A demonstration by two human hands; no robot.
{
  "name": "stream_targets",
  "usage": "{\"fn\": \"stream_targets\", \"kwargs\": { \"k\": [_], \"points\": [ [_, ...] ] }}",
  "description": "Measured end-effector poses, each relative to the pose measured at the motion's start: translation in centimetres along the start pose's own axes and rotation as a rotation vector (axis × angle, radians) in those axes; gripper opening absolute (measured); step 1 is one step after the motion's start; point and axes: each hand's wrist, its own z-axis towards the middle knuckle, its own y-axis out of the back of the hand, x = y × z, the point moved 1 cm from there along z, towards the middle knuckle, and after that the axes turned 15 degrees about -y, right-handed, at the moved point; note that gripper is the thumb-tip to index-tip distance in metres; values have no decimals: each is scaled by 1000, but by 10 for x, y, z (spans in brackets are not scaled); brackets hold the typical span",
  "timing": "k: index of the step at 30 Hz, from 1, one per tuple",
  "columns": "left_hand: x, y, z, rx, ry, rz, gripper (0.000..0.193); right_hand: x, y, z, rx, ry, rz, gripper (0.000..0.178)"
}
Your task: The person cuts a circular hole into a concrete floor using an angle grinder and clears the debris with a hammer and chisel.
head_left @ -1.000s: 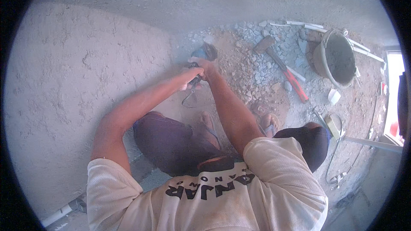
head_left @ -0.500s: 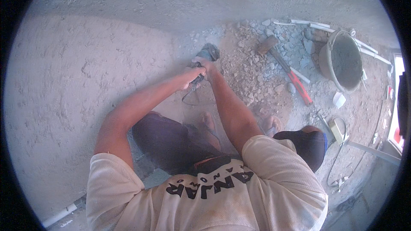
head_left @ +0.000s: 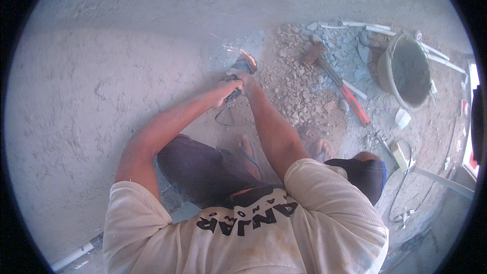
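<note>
An angle grinder is held low against the base of the grey wall in both my hands. My left hand is closed round the rear of its body. My right hand grips it further forward, close to the guard. Orange sparks fly up and to the left from the disc, which is itself mostly hidden by the guard and dust. A dark cord loops down from the tool toward my feet.
Rubble covers the floor right of the grinder, with a red-handled sledgehammer lying across it. Further right are a bucket, a small white container and an extension socket with cable. White pipes lie along the wall.
Sparks now spray from the grinder's disc where none showed before. Its head has shifted slightly left, and haze has thickened near the wall. Both hands keep their grip.
</note>
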Motion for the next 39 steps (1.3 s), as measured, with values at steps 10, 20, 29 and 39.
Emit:
{"fn": "stream_targets", "kwargs": {
  "k": [10, 20, 29, 39],
  "points": [
    [-9, -11, 15, -3, -51, 36, 22, 14, 24, 16, -36, 164, -71, 21],
    [-16, -19, 16, -12, -41, 80, 20, 15, 17, -9, 25, 266, 4, 18],
    [4, -4, 40, -24, -66, 154, 18, 17, 9, -19, -6, 31, 87, 24],
    [-3, -12, 46, 36, -80, 123, 20, 25, 15, -22, 21, 82, 161, 23]
  ]
}}
